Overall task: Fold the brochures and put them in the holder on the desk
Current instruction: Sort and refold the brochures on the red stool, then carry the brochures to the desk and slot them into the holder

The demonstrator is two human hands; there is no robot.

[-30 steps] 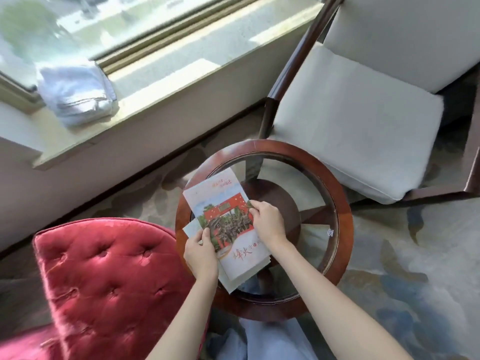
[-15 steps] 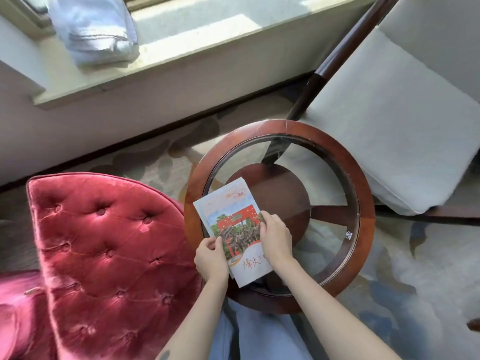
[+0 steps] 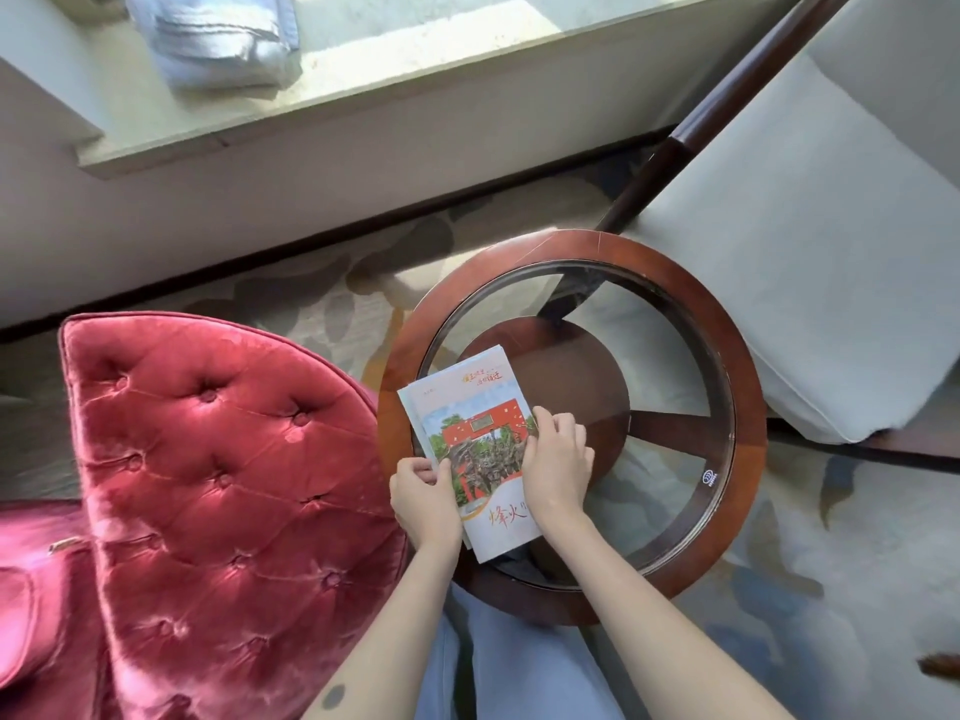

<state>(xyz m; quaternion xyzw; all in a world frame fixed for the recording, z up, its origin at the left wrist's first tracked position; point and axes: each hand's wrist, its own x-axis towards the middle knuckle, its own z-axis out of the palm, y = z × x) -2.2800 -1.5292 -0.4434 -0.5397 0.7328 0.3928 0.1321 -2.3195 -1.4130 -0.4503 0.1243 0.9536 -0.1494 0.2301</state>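
Observation:
A small stack of brochures (image 3: 462, 407) with a red gate picture and red lettering lies on the left side of the round glass table (image 3: 748, 459). My left hand (image 3: 423, 498) grips the stack's near left edge, thumb on top. My right hand (image 3: 558, 465) presses on the right edge, fingers curled on the cover. The edges of the stack look squared together. No brochure holder is in view.
A red tufted velvet chair (image 3: 218, 485) stands close on the left. A white cushioned chair (image 3: 810, 262) with a dark wooden frame sits to the right. A folded pale blue cloth (image 3: 218, 39) rests on the window ledge (image 3: 395, 85). Patterned carpet lies beneath.
The loose lower sheets that stuck out from under the top brochure have been pushed in line. Both hands have stayed on the stack's edges while my view tilted downward.

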